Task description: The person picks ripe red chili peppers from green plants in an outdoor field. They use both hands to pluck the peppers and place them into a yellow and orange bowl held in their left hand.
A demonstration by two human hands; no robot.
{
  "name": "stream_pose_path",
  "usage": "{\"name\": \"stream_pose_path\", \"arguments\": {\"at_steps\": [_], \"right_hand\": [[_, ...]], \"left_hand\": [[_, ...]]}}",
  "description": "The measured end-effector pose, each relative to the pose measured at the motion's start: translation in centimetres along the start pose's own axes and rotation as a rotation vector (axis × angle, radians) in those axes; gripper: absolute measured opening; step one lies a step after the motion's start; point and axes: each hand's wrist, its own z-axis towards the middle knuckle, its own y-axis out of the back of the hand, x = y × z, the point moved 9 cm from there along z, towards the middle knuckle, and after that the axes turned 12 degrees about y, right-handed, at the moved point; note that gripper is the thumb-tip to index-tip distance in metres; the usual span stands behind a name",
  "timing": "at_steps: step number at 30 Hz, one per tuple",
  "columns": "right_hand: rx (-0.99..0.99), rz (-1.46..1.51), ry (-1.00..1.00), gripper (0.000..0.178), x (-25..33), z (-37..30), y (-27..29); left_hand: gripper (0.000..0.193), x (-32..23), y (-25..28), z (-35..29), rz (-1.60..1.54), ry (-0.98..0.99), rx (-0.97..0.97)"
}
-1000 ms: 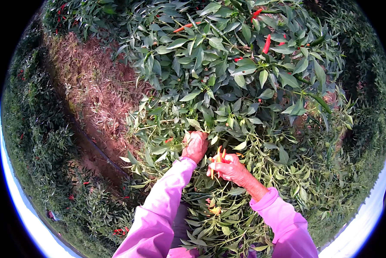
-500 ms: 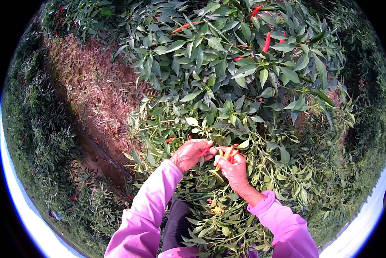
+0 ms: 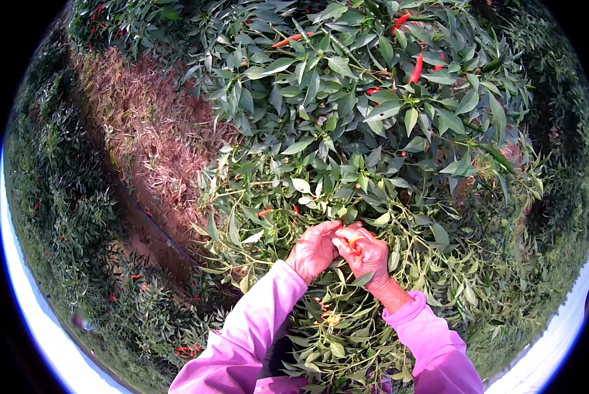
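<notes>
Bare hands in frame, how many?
2, below centre: the bare left hand, just left of the bare right hand, which holds slender orange-red chilli peppers. No others visible.

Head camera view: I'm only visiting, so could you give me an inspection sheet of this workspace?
Surface: reddish-brown soil, strewn with dry stalks, at left.
Things: red-orange peppers in the right hand; a long red pepper among the leaves ahead.
Clutter: leaves crowd around both hands.
Hands: right closed around peppers; left hand appears to touch it, its contents hidden.
Cables: a thin dark line along the soil; hose or cable, cannot tell.
Surroundings: more leafy plants, with small red peppers at lower left.
</notes>
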Motion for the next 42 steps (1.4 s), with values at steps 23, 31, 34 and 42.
{"name": "stream_pose_path", "arguments": {"at_steps": [23,31,34,42], "right_hand": [[-0.126,1.374,-0.798,0.02,4.0,-3.1,3.0],[-0.641,1.56,-0.573,0.021,9.8,-14.6,10.9],[-0.969,1.687,-0.273,0.019,10.0,-21.8,11.9],[-2.094,1.573,-0.468,0.016,6.9,-49.6,0.8]], "left_hand": [[0.011,-5.8,1.1,0.3,0.909,-0.612,-0.565],[0.024,-8.4,1.4,1.2,1.651,-0.561,-0.665],[0.023,-10.7,5.4,1.2,1.615,-0.549,-0.542],[0.023,-12.5,4.0,-1.6,1.66,-0.552,-0.688]]}}
